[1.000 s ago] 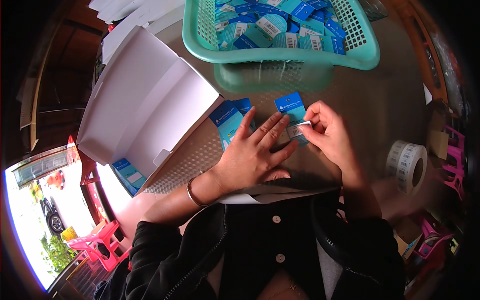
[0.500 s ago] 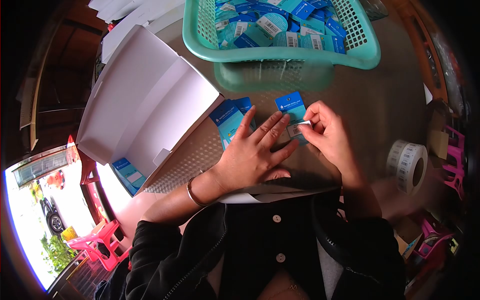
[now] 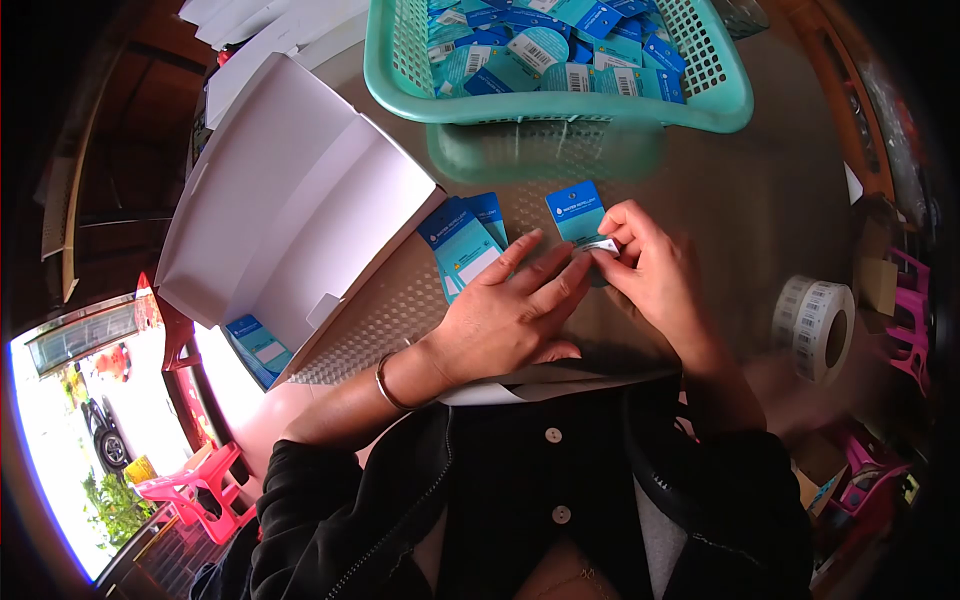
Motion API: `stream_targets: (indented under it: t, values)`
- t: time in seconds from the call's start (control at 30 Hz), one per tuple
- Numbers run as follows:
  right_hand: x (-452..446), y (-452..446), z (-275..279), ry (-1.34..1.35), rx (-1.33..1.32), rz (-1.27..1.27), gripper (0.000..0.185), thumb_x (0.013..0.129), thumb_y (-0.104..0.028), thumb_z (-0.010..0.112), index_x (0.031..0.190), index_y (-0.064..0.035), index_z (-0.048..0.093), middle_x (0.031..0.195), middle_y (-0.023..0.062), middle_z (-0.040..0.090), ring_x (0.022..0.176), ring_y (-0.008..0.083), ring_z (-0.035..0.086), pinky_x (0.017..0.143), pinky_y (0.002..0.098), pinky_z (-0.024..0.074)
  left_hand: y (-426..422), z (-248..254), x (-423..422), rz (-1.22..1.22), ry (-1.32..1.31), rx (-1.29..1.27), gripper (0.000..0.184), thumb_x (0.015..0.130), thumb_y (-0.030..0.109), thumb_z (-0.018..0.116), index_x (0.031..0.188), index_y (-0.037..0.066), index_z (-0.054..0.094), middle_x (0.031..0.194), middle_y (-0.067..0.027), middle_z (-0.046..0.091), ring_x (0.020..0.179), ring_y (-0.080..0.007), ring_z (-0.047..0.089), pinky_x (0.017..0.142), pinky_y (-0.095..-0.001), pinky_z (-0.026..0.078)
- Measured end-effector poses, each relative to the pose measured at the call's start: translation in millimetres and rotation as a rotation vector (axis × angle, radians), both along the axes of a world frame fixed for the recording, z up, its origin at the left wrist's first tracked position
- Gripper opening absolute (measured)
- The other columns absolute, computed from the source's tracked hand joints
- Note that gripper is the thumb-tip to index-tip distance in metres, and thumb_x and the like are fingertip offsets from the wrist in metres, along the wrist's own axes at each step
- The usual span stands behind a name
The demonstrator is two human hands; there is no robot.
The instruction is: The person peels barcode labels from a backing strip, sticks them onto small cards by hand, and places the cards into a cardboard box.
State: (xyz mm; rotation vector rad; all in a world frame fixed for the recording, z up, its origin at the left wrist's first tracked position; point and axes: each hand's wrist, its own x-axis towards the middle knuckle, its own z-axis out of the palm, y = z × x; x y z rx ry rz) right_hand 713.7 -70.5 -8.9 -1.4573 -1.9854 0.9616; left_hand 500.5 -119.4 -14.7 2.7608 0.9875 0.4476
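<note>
A blue card (image 3: 575,208) lies on the table under my fingers. My right hand (image 3: 650,262) pinches the end of a small white barcode label (image 3: 601,245) at the card's right side. My left hand (image 3: 515,305), palm down with its fingers spread, touches the card's left side and the label's edge with its fingertips; it grips nothing. Just beyond it, a few blue cards (image 3: 461,238) overlap beside the open white box. The lower part of the card is hidden by my fingers.
A green basket (image 3: 590,112) full of blue cards stands at the back. The open white box (image 3: 300,190) is at the left, with more cards (image 3: 260,346) in its near corner. A label roll (image 3: 822,332) stands at the right.
My left fingers have moved off the nearby cards and drawn in closer to my right fingertips. The label now looks tilted and narrower between both hands.
</note>
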Motion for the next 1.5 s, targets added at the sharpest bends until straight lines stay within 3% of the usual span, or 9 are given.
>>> stream_targets:
  t: [0.2, 0.6, 0.9, 0.93, 1.03, 1.07, 1.2, 1.43, 1.5]
  values:
    - [-1.4, -2.5, 4.4, -0.169, 0.245, 0.088, 0.029, 0.079, -0.015, 0.077, 0.100, -0.0119, 0.057, 0.078, 0.0057, 0.068, 0.066, 0.0259, 0.068, 0.055, 0.0377, 0.0501, -0.7, -0.9, 1.8, 0.008, -0.040, 0.002, 0.068, 0.084, 0.055, 0.061, 0.127, 0.003, 0.061, 0.131, -0.0111, 0.052, 0.130, -0.0286, 0.049, 0.110, -0.0488, 0.038]
    - [-6.4, -2.2, 16.8, -0.338, 0.338, 0.095, 0.040, 0.076, -0.016, 0.079, 0.109, -0.0138, 0.056, 0.085, 0.0040, 0.067, 0.083, 0.0281, 0.065, 0.062, 0.0433, 0.0500, -1.9, -0.6, 2.9, 0.013, -0.001, 0.024, 0.069, 0.084, 0.057, 0.059, 0.126, 0.003, 0.060, 0.131, -0.0109, 0.053, 0.129, -0.0287, 0.049, 0.112, -0.0496, 0.035]
    - [14.0, 20.6, 8.8, -0.116, 0.060, 0.089, 0.046, 0.076, -0.014, 0.079, 0.115, -0.0125, 0.055, 0.069, 0.0063, 0.059, 0.062, 0.0288, 0.062, 0.055, 0.0413, 0.0461, -2.9, -1.3, 1.6, 0.013, 0.002, 0.006, 0.069, 0.084, 0.056, 0.060, 0.128, 0.003, 0.059, 0.134, -0.0114, 0.052, 0.132, -0.0288, 0.047, 0.113, -0.0508, 0.033]
    - [18.1, 24.2, 11.5, -0.149, -0.034, 0.067, 0.046, 0.077, -0.011, 0.077, 0.118, -0.0118, 0.056, 0.079, 0.0076, 0.063, 0.071, 0.0286, 0.064, 0.062, 0.0398, 0.0497, -2.9, -1.3, 1.5, 0.012, 0.000, 0.002, 0.069, 0.084, 0.056, 0.060, 0.128, 0.003, 0.059, 0.134, -0.0116, 0.052, 0.132, -0.0288, 0.047, 0.113, -0.0508, 0.033]
    - [19.4, 31.0, 4.5, -0.008, 0.256, 0.148, 0.049, 0.076, -0.009, 0.076, 0.121, -0.0101, 0.057, 0.105, 0.0112, 0.065, 0.093, 0.0300, 0.065, 0.078, 0.0389, 0.0523, -1.5, -1.1, 1.6, -0.009, -0.010, 0.009, 0.068, 0.085, 0.055, 0.060, 0.128, 0.002, 0.059, 0.133, -0.0130, 0.052, 0.131, -0.0295, 0.048, 0.113, -0.0514, 0.033]
    - [18.1, 29.3, 12.1, -0.066, 0.232, 0.227, 0.058, 0.073, -0.009, 0.077, 0.127, -0.0083, 0.056, 0.130, 0.0125, 0.056, 0.119, 0.0325, 0.056, 0.098, 0.0401, 0.0458, -1.2, -0.6, -0.3, -0.005, -0.007, 0.017, 0.068, 0.085, 0.055, 0.060, 0.128, 0.002, 0.059, 0.132, -0.0136, 0.053, 0.130, -0.0298, 0.049, 0.113, -0.0516, 0.033]
    - [9.9, 36.1, 11.4, -0.200, 0.318, 0.460, 0.073, 0.066, -0.009, 0.081, 0.134, -0.0081, 0.053, 0.137, 0.0106, 0.052, 0.130, 0.0338, 0.045, 0.108, 0.0439, 0.0371, 0.4, -0.1, -2.1, -0.015, -0.143, 0.025, 0.061, 0.085, 0.050, 0.062, 0.119, 0.000, 0.062, 0.123, -0.0141, 0.059, 0.124, -0.0306, 0.054, 0.111, -0.0501, 0.037]
    - [3.7, 42.0, 30.9, -0.164, 0.101, 0.481, 0.085, 0.056, -0.001, 0.084, 0.134, -0.0110, 0.053, 0.115, 0.0113, 0.055, 0.117, 0.0323, 0.052, 0.098, 0.0405, 0.0440, -17.6, 34.8, -44.4, 0.149, -0.295, 0.239, 0.029, 0.078, 0.027, 0.077, 0.097, 0.006, 0.069, 0.100, -0.0092, 0.066, 0.103, -0.0260, 0.066, 0.094, -0.0436, 0.053]
    - [-0.9, 40.9, 30.0, -0.140, 0.065, 0.445, 0.066, 0.058, 0.000, 0.083, 0.119, -0.0083, 0.060, 0.108, 0.0101, 0.054, 0.107, 0.0308, 0.057, 0.086, 0.0386, 0.0480, -26.8, 45.9, -62.7, 0.287, -0.319, 0.260, 0.030, 0.074, 0.021, 0.079, 0.099, 0.007, 0.069, 0.098, -0.0068, 0.066, 0.100, -0.0236, 0.066, 0.090, -0.0421, 0.054]
